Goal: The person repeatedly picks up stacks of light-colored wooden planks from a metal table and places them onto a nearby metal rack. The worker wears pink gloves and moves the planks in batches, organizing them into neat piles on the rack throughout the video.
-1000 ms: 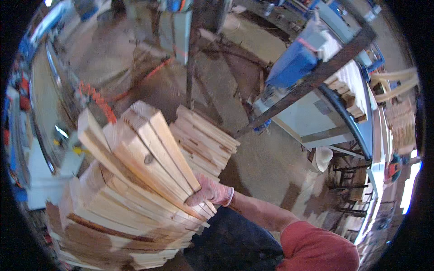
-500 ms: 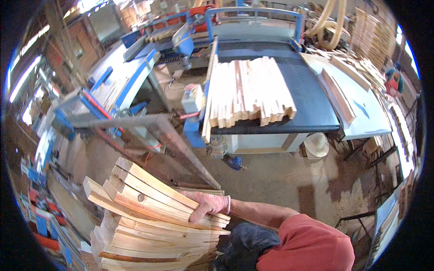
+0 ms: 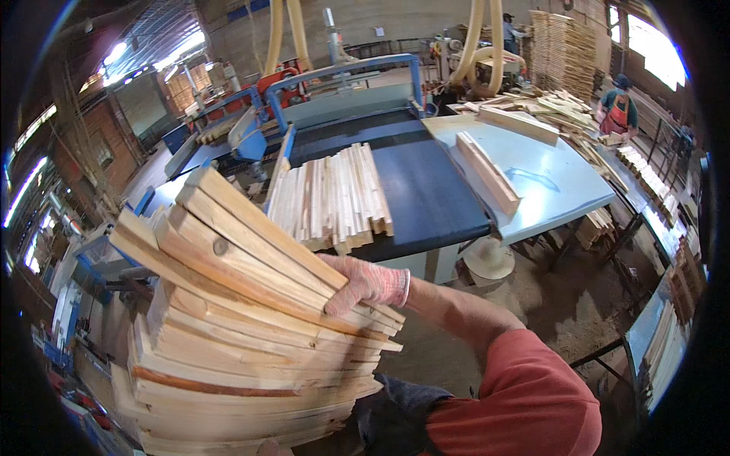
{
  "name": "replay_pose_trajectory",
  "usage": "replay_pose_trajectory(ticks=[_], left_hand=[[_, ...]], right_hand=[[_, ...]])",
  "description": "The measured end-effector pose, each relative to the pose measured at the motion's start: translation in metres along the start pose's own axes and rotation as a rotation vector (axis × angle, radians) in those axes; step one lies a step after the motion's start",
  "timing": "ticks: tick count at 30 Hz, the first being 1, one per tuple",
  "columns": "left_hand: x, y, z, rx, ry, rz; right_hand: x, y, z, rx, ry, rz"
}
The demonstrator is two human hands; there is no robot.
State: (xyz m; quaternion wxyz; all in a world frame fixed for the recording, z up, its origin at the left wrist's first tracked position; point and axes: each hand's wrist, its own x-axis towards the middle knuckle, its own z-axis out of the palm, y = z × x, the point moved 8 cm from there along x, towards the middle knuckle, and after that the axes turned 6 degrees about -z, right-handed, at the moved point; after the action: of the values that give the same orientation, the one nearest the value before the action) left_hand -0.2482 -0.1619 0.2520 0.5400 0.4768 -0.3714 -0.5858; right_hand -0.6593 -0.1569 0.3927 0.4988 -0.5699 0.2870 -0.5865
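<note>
My right hand (image 3: 365,285), in a pink knitted glove, grips the near end of a thick bundle of wooden strips (image 3: 258,334). Its thumb lies over the upper strips, and the fingers go out of sight behind them. The pale strips fan out toward the left, their far ends uneven; one has a dark knot. A small pinkish patch at the lower edge of the picture, against the bundle's underside, may be part of my left hand (image 3: 272,448); its fingers cannot be made out. Beyond the bundle, a row of similar strips (image 3: 334,194) lies on a dark conveyor belt (image 3: 426,182).
A blue frame (image 3: 346,64) spans the belt's far end. On its right, a pale metal table (image 3: 555,194) bears a thick wooden beam (image 3: 488,173) and loose strips. A white bucket (image 3: 489,258) stands below. Another person (image 3: 617,114) works at the far right.
The bundle has risen and come nearer the belt, with my right hand still gripping it. My view has tilted up and turned right.
</note>
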Motion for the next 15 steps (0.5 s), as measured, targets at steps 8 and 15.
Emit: replay_pose_trajectory(ticks=[8, 15], left_hand=[[-0.016, -0.052, 0.142, -0.123, -0.294, -0.016], [0.028, -0.101, 0.340, -0.180, -0.584, -0.105]], right_hand=[[-0.100, -0.106, -0.136, -0.143, 0.282, 0.041], [-0.171, -0.161, -0.290, -0.152, 0.572, 0.168]])
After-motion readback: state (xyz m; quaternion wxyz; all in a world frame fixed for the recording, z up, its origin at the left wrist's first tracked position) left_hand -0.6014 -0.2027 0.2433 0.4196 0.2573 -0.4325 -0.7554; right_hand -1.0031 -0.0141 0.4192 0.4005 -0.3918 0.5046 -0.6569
